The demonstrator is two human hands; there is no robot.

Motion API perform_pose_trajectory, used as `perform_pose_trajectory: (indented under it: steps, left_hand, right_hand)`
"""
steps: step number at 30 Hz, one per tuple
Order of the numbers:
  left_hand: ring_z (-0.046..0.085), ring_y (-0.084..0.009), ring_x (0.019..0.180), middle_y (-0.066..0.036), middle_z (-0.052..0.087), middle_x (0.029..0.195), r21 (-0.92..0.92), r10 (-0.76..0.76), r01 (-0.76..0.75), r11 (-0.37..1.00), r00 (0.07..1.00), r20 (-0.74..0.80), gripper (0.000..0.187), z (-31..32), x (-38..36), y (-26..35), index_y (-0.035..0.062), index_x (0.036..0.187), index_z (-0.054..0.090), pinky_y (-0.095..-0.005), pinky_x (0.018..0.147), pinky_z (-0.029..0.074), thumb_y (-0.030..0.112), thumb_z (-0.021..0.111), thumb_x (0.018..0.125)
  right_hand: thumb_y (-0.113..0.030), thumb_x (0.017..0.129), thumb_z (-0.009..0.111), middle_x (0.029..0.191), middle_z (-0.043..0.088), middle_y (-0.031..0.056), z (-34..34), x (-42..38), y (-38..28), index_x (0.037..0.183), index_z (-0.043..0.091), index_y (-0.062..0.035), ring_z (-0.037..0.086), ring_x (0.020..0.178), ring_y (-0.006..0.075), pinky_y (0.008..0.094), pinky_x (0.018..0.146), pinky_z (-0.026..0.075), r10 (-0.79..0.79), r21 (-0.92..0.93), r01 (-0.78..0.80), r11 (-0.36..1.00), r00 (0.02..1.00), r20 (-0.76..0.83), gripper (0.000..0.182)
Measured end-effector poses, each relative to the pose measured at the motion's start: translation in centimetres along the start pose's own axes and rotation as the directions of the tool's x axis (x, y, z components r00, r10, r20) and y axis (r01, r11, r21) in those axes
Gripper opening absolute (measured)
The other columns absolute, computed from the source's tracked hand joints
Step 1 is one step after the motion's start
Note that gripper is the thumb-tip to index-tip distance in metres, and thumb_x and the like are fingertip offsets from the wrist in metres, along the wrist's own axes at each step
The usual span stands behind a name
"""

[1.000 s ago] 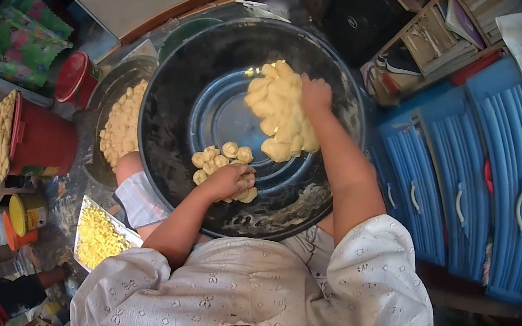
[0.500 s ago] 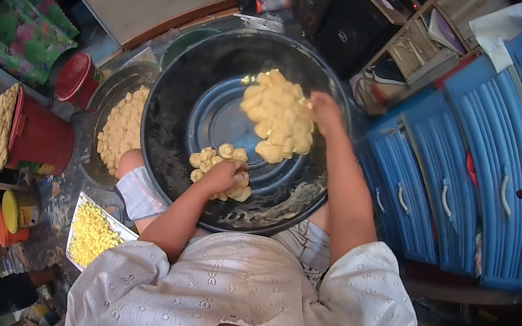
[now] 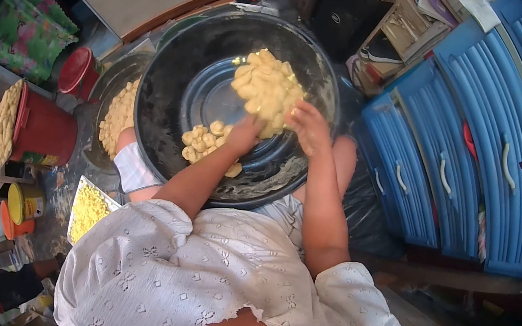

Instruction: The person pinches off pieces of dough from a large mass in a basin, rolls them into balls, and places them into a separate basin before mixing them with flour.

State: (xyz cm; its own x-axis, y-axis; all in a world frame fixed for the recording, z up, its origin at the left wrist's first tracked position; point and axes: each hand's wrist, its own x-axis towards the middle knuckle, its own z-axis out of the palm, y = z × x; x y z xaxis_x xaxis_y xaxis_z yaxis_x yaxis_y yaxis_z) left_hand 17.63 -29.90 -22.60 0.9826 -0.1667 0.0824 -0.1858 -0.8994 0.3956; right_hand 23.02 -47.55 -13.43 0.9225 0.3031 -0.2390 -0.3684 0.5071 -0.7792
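Dough pieces [image 3: 267, 88] in black basin [image 3: 167, 71]

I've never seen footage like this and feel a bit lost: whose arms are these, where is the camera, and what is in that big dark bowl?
There is no machine here. The camera sits on a person's head and looks down at their own arms. On their lap rests a wide black round basin. Inside lies a big lump of pale yellow dough and a small heap of shaped dough pieces. The left hand and the right hand both touch the lump's near edge. Whether the fingers are gripping it is unclear.
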Motion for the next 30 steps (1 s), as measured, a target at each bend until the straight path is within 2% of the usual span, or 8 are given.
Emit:
perform_pose_trajectory:
  steps: [5, 8, 11, 12, 14, 18, 28, 30]
  left_hand:
    - [0.051, -0.035, 0.095, -0.018, 0.054, 0.101, -0.126, -0.111, 0.107, 0.986, 0.994, -0.02, 0.031, -0.3, 0.5, -0.2, 0.0031, 0.098, 0.053, -0.039, 0.078, 0.043, 0.018, 0.062, 0.073]
    - [0.053, -0.0303, 0.09, -0.014, 0.056, 0.09, -0.419, -0.378, 0.292, 0.859, 0.916, -0.135, 0.022, -2.7, 0.6, 0.4, 0.0024, 0.093, 0.052, -0.0382, 0.075, 0.043, 0.018, 0.055, 0.079]
    - [0.055, -0.0205, 0.092, -0.009, 0.056, 0.099, -0.921, -0.549, 0.381, 0.082, 0.788, 0.277, 0.024, -5.3, 0.2, 0.4, 0.004, 0.098, 0.047, -0.0323, 0.076, 0.042, 0.024, 0.044, 0.085]
    - [0.055, -0.0205, 0.092, -0.009, 0.056, 0.099, -0.922, -0.557, 0.378, 0.087, 0.786, 0.27, 0.024, -6.7, -0.2, 1.4, 0.004, 0.098, 0.047, -0.0323, 0.076, 0.042, 0.024, 0.044, 0.085]
    - [0.055, -0.0214, 0.095, -0.01, 0.056, 0.104, -0.971, -0.411, 0.066, -0.23, 0.898, 0.158, 0.027, -8.9, -0.9, 3.5, 0.0038, 0.103, 0.046, -0.0318, 0.078, 0.044, 0.024, 0.04, 0.087]
    - [0.059, -0.0218, 0.086, -0.011, 0.058, 0.098, -0.866, -0.213, 0.165, -0.473, 0.932, 0.294, 0.033, -11.1, -1.8, 4.5, 0.0051, 0.106, 0.049, -0.0369, 0.071, 0.049, 0.033, 0.039, 0.089]
    - [0.054, -0.0158, 0.062, -0.006, 0.055, 0.07, -0.801, -0.012, 0.266, -0.537, 0.947, 0.322, 0.034, -12.5, -2.6, 5.8, 0.0051, 0.097, 0.052, -0.0273, 0.052, 0.043, 0.037, 0.049, 0.085]
    - [0.053, -0.0152, 0.061, -0.006, 0.055, 0.072, -0.892, -0.206, 0.282, -0.353, 0.907, 0.368, 0.035, -13.5, -2.7, 7.0, 0.005, 0.098, 0.051, -0.0269, 0.052, 0.043, 0.037, 0.049, 0.085]
  right_hand:
    - [-0.001, 0.081, 0.053, 0.088, 0.053, 0.0097, -0.8, 0.5, 0.0, 0.105, 0.052, 0.0046, 0.057, 0.074, 0.0167, 0.0273, 0.066, 0.052, 0.045, -0.059, -0.048, 0.997, 0.998, -0.051, 0.024]
    - [0.0, 0.081, 0.053, 0.087, 0.053, 0.0087, -0.9, 1.2, 0.7, 0.107, 0.051, 0.0058, 0.058, 0.074, 0.0162, 0.0271, 0.066, 0.052, 0.025, -0.172, -0.028, 0.985, 0.999, -0.022, 0.026]
    - [-0.001, 0.08, 0.053, 0.092, 0.054, 0.0103, -0.2, 1.3, 0.9, 0.108, 0.05, 0.0056, 0.058, 0.08, 0.0185, 0.0276, 0.069, 0.051, 0.006, -0.189, -0.003, 0.982, 1.0, 0.019, 0.029]
    - [-0.002, 0.08, 0.054, 0.099, 0.054, 0.0127, 0.2, 1.3, 0.7, 0.109, 0.05, 0.0048, 0.058, 0.085, 0.021, 0.0282, 0.071, 0.049, -0.01, -0.191, 0.017, 0.981, 0.999, 0.035, 0.03]
    - [-0.002, 0.08, 0.054, 0.098, 0.054, 0.0125, 1.2, 0.8, 0.3, 0.109, 0.05, 0.0045, 0.058, 0.084, 0.0197, 0.0283, 0.072, 0.049, 0.014, -0.243, -0.002, 0.97, 0.999, 0.05, 0.031]
    - [-0.001, 0.077, 0.06, 0.084, 0.055, 0.0041, 3.2, -0.8, 0.5, 0.101, 0.054, 0.0025, 0.054, 0.071, 0.0094, 0.0214, 0.065, 0.046, -0.113, -0.172, 0.146, 0.974, 0.976, 0.188, 0.025]
    - [-0.001, 0.075, 0.064, 0.087, 0.058, 0.0041, 5.6, -5.3, -1.5, 0.097, 0.057, 0.0012, 0.055, 0.076, 0.0099, 0.0216, 0.07, 0.046, -0.261, -0.018, 0.274, 0.961, 0.932, 0.252, 0.024]
    - [-0.001, 0.074, 0.065, 0.086, 0.059, 0.0036, 6.1, -6.4, -1.6, 0.096, 0.059, 0.0014, 0.056, 0.077, 0.0101, 0.0215, 0.071, 0.045, -0.301, -0.203, 0.356, 0.912, 0.918, 0.258, 0.023]
